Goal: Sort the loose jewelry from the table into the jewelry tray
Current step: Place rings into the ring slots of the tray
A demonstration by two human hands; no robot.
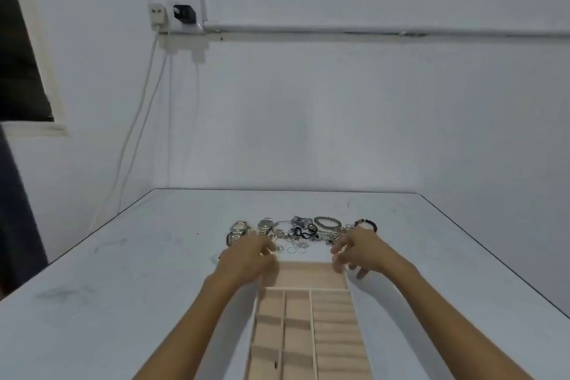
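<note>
The jewelry tray (pixel 308 289) lies nearest, running away from the person on the white table (pixel 123 302). It is lined in pale pinkish fabric. Its near part has two columns of small square cells on the left and in the middle, and a ridged column, apparently ring rolls, on the right. One wide compartment spans its far end. Every compartment in view is empty, so I judge the sorting has not begun and all of it is left to do.

Both hands are at the tray's far end. The right hand (pixel 361 253) is curled over the far right corner, fingers inside the wall and thumb outside, seemingly gripping the tray. The left hand (pixel 246 256) covers the far left corner with bent fingers. Whether it holds the rim, a small piece or nothing, I cannot tell.

Just beyond the tray's far edge lies the loose jewelry:
- small rings (pixel 293 248), closest to the rim;
- behind them a tangle of chains (pixel 333 236) and a black cord (pixel 308 231);
- toward the far left, two silver watches (pixel 239 228);
- a thin bangle (pixel 282 227);
- toward the far right, a beaded bracelet (pixel 327 221) and a dark-beaded one (pixel 367 224).

The pieces overlap and would likely need teasing apart.
</note>
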